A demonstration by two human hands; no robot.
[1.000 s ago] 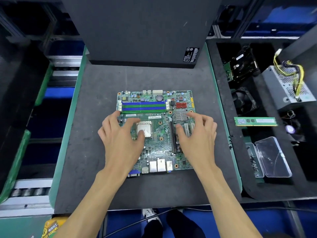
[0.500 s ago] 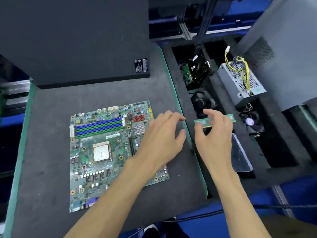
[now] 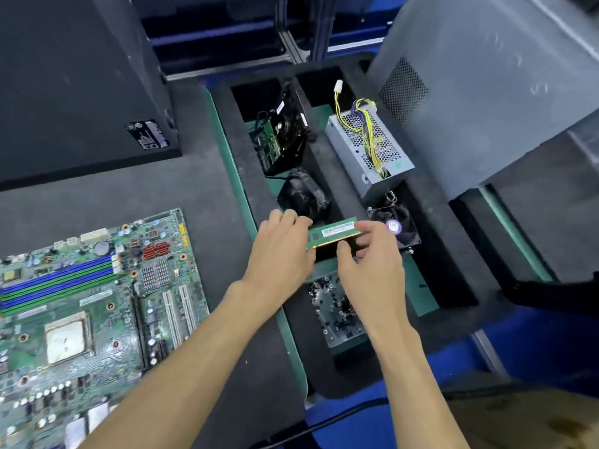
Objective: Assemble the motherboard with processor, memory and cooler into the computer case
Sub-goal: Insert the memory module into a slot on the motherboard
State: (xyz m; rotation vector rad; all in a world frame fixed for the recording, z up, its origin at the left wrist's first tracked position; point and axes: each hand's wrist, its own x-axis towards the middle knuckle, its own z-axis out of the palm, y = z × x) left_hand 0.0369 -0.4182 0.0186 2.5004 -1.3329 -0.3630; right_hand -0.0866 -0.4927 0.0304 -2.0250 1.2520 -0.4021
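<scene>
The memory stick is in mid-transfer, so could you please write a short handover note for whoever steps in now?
Left hand and right hand both pinch the memory stick over the parts tray.
Motherboard lies flat on the mat; processor looks seated; memory slots empty.
Fan sits in the tray.
Left: memory, cooler, then the case.

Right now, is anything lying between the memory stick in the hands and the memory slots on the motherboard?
Nothing visible does. Both hands, left and right, hold the memory stick over the parts tray; only bare grey mat separates it from the blue and green slots on the motherboard.
</scene>
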